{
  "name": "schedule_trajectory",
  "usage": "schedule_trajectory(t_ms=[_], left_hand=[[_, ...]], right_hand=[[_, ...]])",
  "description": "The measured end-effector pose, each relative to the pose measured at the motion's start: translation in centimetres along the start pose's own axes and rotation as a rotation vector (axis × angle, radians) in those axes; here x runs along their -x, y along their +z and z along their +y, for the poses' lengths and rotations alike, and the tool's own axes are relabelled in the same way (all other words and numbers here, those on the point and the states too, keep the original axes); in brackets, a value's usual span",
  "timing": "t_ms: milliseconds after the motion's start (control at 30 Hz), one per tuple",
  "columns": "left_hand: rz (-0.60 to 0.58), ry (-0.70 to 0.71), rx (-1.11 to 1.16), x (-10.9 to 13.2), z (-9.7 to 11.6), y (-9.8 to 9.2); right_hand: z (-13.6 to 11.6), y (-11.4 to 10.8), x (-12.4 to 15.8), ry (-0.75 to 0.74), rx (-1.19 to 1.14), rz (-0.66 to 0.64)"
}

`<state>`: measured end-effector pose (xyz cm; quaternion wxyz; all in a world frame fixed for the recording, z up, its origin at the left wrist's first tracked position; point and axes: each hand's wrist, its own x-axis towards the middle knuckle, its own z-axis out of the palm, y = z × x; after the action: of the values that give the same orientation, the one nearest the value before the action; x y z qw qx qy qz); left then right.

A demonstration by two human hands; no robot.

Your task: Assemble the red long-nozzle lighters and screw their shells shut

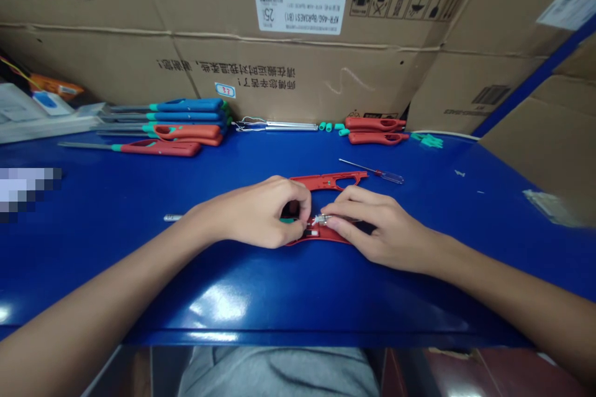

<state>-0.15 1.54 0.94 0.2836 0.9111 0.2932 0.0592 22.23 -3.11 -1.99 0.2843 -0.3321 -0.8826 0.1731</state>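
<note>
Left hand (pixel 265 214): thumb and forefinger narrowed; contents cannot be told.
Right hand (pixel 384 223): pinching small white-and-metal fitting (pixel 321 219).
Beneath both hands: open red plastic handle shell (pixel 333 235), on glossy blue desk (pixel 279 298).
Just beyond: red plastic half-shell (pixel 321 182), looped opening.

Clock positions are taken from the lower red shell half (pixel 336 234), which lies on the blue table (pixel 279 298). Left hand (pixel 258 214), 9 o'clock: fingertips meet at the shell; what they grip is hidden. Right hand (pixel 388 226), 3 o'clock: thumb and fingers pinch a small white-and-metal part (pixel 321 219) over the shell. Second red shell half (pixel 321 182): 12 o'clock. Screwdriver (pixel 386 175): between 1 and 2. Two red handles (pixel 363 138): 1 o'clock. Blue and red lighters (pixel 186 116), piled: 10. Silver rods (pixel 292 126): 11.
</note>
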Motion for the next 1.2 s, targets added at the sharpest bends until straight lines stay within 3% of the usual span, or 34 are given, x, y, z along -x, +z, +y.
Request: schedule_trajectory(t_ms=[700, 1200], left_hand=[[0.040, 0.016, 0.007, -0.2, 0.0, 0.2], [0.088, 0.071, 0.015, -0.1, -0.3, 0.2]], right_hand=[[0.2, 1.1, -0.2, -0.040, 0.027, 0.126], [0.3, 1.2, 0.0, -0.039, 0.026, 0.143]])
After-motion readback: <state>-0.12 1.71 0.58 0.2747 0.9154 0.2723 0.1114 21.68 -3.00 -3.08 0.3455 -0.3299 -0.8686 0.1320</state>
